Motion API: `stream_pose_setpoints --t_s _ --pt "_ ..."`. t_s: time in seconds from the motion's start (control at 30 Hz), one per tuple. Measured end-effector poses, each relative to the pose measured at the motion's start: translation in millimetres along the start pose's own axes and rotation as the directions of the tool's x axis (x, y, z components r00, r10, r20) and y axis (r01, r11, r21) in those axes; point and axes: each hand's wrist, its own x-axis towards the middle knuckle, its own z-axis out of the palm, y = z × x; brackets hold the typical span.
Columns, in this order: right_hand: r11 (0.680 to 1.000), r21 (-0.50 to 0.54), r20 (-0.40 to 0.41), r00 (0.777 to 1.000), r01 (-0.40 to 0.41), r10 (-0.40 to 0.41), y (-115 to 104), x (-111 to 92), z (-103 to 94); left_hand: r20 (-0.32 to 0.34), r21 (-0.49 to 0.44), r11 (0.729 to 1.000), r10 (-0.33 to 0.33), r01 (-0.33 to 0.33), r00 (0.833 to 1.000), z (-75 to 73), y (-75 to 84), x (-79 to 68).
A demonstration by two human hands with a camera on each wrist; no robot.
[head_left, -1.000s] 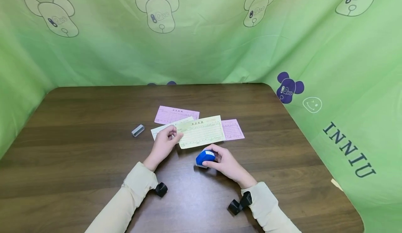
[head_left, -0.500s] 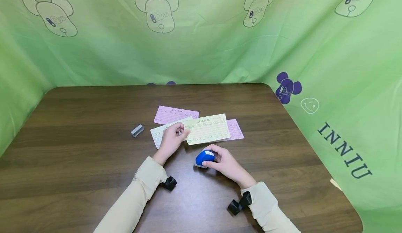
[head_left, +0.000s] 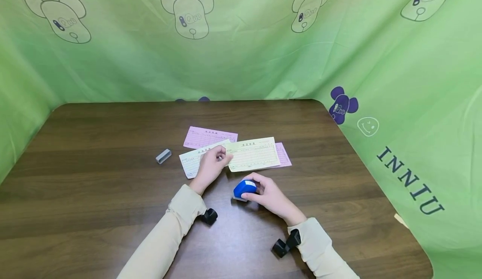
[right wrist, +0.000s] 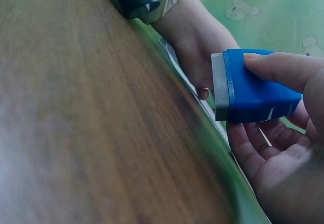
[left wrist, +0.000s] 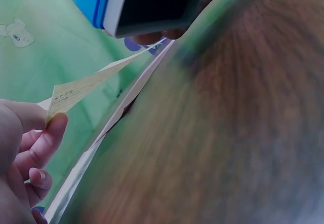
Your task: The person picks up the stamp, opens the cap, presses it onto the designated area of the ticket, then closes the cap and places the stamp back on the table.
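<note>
My left hand (head_left: pixel 211 167) pinches the left edge of a pale yellow-green printed slip (head_left: pixel 255 154) between thumb and fingers. In the left wrist view the slip (left wrist: pixel 83 95) rises at an angle off the papers under it. It covers most of a pink slip (head_left: pixel 284 155) on the right. A white slip (head_left: pixel 191 162) lies partly under the left hand, with another pink slip (head_left: pixel 205 137) behind it. My right hand (head_left: pixel 272 196) grips a blue stamp (head_left: pixel 244 188) by its sides, just in front of the papers. The stamp's grey-rimmed underside (left wrist: pixel 114 16) shows in the left wrist view.
A small grey oblong block (head_left: pixel 163 156) lies on the brown wooden table (head_left: pixel 94 178) left of the slips. Green printed cloth (head_left: pixel 248 61) hangs behind the table and along its sides. Each wrist wears a black camera mount (head_left: pixel 209 216).
My left hand has moved right, bringing the yellow-green slip further over the right pink slip and baring more of the white one. The right hand and stamp stay in place.
</note>
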Motion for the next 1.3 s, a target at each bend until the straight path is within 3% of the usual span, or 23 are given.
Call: stream_pose_setpoints --t_s 0.3,0.63,1.3 --pt "1.0 0.013 -0.012 1.0 -0.012 0.012 -2.6 -0.3 0.0 0.03 0.059 0.998 0.026 -0.028 0.999 4.2 1.2 1.1" --pt "1.0 0.014 -0.002 1.0 0.006 -0.006 -3.2 -0.4 -0.5 0.091 0.136 0.991 0.009 -0.021 0.996 4.5 1.2 -1.4" --pt "1.0 -0.006 -0.012 1.0 -0.001 0.001 1.3 1.4 -1.2 0.118 0.169 0.985 0.003 -0.023 0.993 3.3 2.4 -0.5"
